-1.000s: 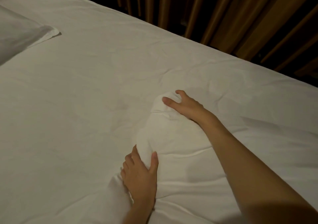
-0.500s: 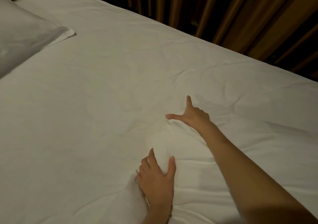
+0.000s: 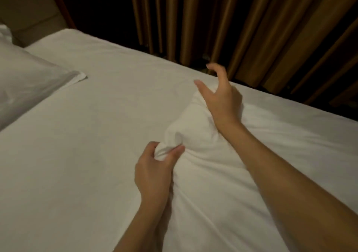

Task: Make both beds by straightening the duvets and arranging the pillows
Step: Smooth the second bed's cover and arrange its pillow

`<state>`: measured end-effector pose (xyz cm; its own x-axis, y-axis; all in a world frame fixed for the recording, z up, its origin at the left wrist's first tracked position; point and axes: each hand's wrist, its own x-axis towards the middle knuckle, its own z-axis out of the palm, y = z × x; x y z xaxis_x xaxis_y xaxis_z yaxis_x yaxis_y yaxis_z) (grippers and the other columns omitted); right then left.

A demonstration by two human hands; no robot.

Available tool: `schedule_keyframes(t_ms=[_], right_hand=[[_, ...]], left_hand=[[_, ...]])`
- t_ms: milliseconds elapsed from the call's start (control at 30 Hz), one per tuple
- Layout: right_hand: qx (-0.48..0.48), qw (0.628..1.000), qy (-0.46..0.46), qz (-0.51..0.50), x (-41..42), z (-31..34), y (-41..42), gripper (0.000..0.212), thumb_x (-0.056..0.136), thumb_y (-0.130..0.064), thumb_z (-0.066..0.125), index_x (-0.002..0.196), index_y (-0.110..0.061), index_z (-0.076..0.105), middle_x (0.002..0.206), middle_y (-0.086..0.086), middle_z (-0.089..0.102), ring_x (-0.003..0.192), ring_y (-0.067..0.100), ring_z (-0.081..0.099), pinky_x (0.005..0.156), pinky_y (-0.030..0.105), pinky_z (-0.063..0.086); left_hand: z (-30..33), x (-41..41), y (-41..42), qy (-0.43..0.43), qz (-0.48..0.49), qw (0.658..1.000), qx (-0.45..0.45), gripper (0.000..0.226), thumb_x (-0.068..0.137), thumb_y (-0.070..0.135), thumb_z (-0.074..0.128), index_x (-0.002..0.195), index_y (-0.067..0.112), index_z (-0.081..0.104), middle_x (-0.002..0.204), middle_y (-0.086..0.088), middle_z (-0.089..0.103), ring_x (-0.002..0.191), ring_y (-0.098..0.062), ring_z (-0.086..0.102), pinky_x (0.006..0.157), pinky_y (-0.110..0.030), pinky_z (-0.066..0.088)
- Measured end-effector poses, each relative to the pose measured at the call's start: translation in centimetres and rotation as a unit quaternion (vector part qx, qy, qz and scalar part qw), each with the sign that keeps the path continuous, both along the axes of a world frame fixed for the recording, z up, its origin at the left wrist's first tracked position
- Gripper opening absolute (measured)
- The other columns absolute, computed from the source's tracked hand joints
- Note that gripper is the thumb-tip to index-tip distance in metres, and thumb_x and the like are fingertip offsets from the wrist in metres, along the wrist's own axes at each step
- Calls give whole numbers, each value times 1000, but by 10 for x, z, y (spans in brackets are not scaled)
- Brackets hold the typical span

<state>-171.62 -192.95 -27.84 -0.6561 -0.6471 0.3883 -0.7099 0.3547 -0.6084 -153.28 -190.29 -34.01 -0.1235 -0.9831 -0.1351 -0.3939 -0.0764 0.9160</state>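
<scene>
A white duvet (image 3: 242, 184) lies bunched on the right half of the bed, and its folded edge rises as a ridge in the middle. My left hand (image 3: 155, 170) grips the near end of that ridge, with fabric gathered between thumb and fingers. My right hand (image 3: 220, 94) hovers over the far end of the ridge with fingers spread and loosely bent, its palm against the fabric. The white sheet (image 3: 87, 145) lies flat on the left half. A white pillow (image 3: 25, 85) rests at the head of the bed, far left.
Brown curtains (image 3: 232, 19) hang close behind the bed's far edge. A padded headboard (image 3: 29, 9) stands at the top left. The far edge of the mattress runs diagonally from upper left to right.
My left hand went from lying flat on the fold to gripping a bunch of it. My right hand lifted off the duvet and moved farther along the ridge. The ridge rose higher.
</scene>
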Motion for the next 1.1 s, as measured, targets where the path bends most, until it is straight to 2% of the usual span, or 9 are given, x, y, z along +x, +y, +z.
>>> schedule_keyframes(t_ms=[100,167,267,333,533,733,900,1033,1100], right_hand=[[9,996,78,38,2,-6,-32,46,95,-49,48,136,-28,46,64,4,53,62,24,53,60,33,40],[68,993,81,59,5,-47,-42,46,97,-47,44,138,-27,44,64,4,52,64,29,58,65,35,46],[163,982,72,64,-2,-114,-47,45,99,-46,39,139,-25,39,59,4,50,64,31,59,71,36,49],[179,980,62,57,-8,-148,-51,45,99,-46,40,137,-23,40,52,-1,41,62,31,56,67,33,40],[163,985,-22,43,-21,-205,-59,40,97,-49,42,128,-23,44,55,-3,44,69,30,56,70,36,39],[191,977,-84,33,-29,-196,-59,42,100,-49,30,127,-20,44,64,-4,53,80,29,58,77,35,36],[217,974,-51,32,-24,-198,-55,49,100,-50,25,132,-17,42,101,5,70,95,33,62,85,38,39],[205,978,-13,36,-19,-197,-57,42,102,-46,26,116,-15,50,67,1,59,81,34,62,68,34,33],[126,990,45,44,-15,-188,-63,38,101,-43,31,107,-13,53,55,0,48,65,35,60,62,33,32]], left_hand=[[-9,4,-22,-3,49,999,-25,29,75,50,71,73,24,59,65,10,64,69,-13,62,64,-32,44],[-42,6,-21,-72,62,995,-11,31,81,53,63,79,23,57,70,8,64,76,-21,62,64,-32,38],[-104,-3,-10,-205,41,978,-6,44,88,65,32,90,24,48,80,-4,64,83,-30,61,64,-33,38],[-135,-9,-10,-229,57,971,-32,56,85,65,13,93,22,48,82,-6,62,81,-32,59,67,-38,43],[-188,-21,-16,-264,84,957,-82,56,92,44,21,107,5,58,93,-14,62,84,-35,57,71,-41,39],[-199,-23,-16,-280,88,952,-87,61,89,41,15,108,3,58,94,-17,59,84,-36,54,72,-42,36],[-200,-23,-16,-284,92,951,-81,62,87,41,14,109,3,58,95,-16,58,85,-35,53,72,-39,32],[-204,-23,-16,-290,84,950,-80,55,89,37,18,106,3,59,92,-15,59,80,-34,55,70,-39,33],[-204,-23,-16,-289,92,949,-90,54,90,35,19,107,4,60,92,-14,59,80,-34,55,70,-38,34]])
